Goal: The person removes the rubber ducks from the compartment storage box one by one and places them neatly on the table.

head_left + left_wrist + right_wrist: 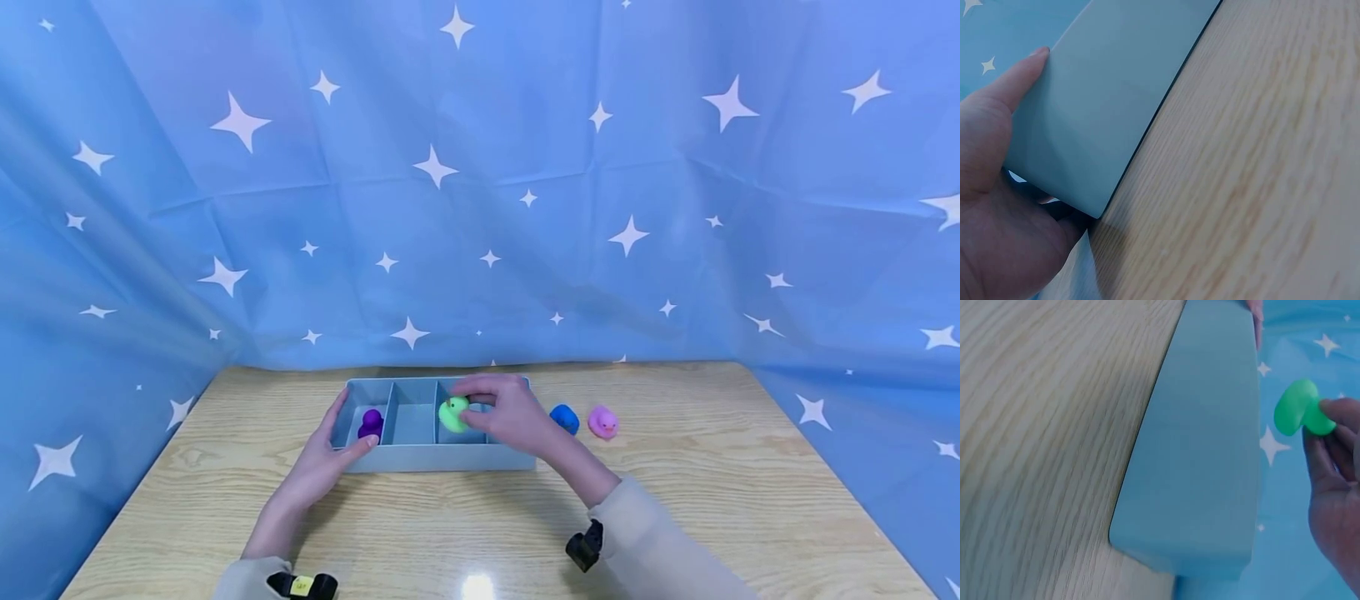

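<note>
A light blue divided box [442,457] stands on the table, its long side toward me. My left hand [318,467] grips the box's left end, thumb over the front rim and fingers along the end wall; the left wrist view shows this hand [997,169] around the corner of the box [1104,106]. In the leftmost compartment sits a purple rubber duck [371,422]. Between thumb and fingers, my right hand [513,412] pinches a green rubber duck [452,414] over the third compartment from the left. From the right wrist, the green duck [1297,407] appears above the box's rim.
Just right of the box, a blue rubber duck [565,418] and a pink rubber duck [603,422] sit on the wooden table [420,533]. Behind the table and at both sides hangs a blue cloth [525,275] with white stars.
</note>
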`<state>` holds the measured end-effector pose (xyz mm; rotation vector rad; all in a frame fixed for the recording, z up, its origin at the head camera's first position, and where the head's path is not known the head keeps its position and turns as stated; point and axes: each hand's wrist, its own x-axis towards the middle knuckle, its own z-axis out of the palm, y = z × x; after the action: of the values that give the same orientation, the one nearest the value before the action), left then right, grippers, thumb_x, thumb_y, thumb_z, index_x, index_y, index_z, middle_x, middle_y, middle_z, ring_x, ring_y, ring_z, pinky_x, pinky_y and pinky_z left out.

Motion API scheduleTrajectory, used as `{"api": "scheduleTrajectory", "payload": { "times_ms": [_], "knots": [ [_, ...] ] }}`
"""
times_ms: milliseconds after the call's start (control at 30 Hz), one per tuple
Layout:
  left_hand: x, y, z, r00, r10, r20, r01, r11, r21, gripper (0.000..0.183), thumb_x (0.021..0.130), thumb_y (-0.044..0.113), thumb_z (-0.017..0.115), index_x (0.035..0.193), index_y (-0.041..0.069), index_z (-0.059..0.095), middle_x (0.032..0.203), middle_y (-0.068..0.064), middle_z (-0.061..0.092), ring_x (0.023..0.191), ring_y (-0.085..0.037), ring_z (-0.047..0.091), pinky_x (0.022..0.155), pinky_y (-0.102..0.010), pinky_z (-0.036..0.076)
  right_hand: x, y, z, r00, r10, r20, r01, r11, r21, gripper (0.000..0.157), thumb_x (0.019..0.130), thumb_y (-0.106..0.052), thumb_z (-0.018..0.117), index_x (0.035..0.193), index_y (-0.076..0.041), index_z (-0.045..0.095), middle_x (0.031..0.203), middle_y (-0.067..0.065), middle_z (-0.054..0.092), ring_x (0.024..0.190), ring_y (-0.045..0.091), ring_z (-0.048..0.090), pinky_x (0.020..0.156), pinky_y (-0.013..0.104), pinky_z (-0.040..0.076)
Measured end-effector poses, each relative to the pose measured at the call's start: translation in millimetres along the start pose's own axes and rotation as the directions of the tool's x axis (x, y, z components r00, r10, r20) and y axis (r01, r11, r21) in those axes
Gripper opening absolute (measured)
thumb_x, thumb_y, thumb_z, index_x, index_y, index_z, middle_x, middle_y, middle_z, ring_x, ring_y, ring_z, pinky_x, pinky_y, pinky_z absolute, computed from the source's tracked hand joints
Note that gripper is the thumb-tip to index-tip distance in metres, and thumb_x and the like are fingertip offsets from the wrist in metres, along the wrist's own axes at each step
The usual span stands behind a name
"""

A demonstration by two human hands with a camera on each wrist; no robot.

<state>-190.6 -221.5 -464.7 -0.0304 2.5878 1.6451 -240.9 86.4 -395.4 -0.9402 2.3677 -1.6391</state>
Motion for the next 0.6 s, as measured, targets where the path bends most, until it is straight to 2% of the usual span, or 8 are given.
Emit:
{"api": "scheduleTrajectory", "payload": {
  "times_ms": [100,267,433,600],
  "knots": [
    [-0.1,0.5,0.3,1.000,0.002,-0.001,-0.002,1.000,0.003,0.098,0.098,0.044,0.068,0.167,0.026,0.001,0.171,-0.019,0.001,0.152,-0.050,0.006,0.114,-0.074,0.014,-4.9,0.4,-7.7,1.000,0.014,-0.016,-0.014,1.000,0.008,0.031,0.092,0.001,0.070,0.123,0.003,0.072,0.130,0.018,0.066,0.112,0.030,0.070,0.085,0.029,0.059],
    [-1.1,1.2,-0.2,1.000,0.006,-0.004,-0.006,1.000,0.008,0.097,0.099,0.043,0.068,0.167,0.025,0.001,0.171,-0.019,0.002,0.153,-0.049,0.004,0.114,-0.074,0.012,-12.3,0.5,-18.1,1.000,0.002,-0.026,-0.001,0.999,0.041,0.032,0.090,-0.001,0.075,0.121,0.005,0.072,0.130,0.019,0.066,0.110,0.030,0.071,0.084,0.030,0.060],
    [-1.2,1.3,-0.6,1.000,0.008,-0.003,-0.008,1.000,0.007,0.098,0.099,0.042,0.068,0.167,0.026,0.000,0.171,-0.019,0.002,0.153,-0.048,0.003,0.115,-0.073,0.011,-17.1,1.0,-28.4,0.998,-0.039,-0.056,0.040,0.999,0.017,0.030,0.088,0.001,0.077,0.117,0.004,0.074,0.124,0.018,0.070,0.105,0.028,0.073,0.083,0.031,0.060],
    [-0.9,1.1,-0.3,1.000,0.004,0.000,-0.004,1.000,0.011,0.098,0.099,0.042,0.068,0.167,0.026,0.000,0.171,-0.019,0.001,0.153,-0.049,0.003,0.114,-0.074,0.012,-23.4,2.8,-41.8,0.997,-0.020,-0.079,0.020,1.000,0.000,0.030,0.088,0.004,0.074,0.118,0.005,0.074,0.124,0.018,0.069,0.105,0.028,0.072,0.084,0.030,0.060]
  ]
}}
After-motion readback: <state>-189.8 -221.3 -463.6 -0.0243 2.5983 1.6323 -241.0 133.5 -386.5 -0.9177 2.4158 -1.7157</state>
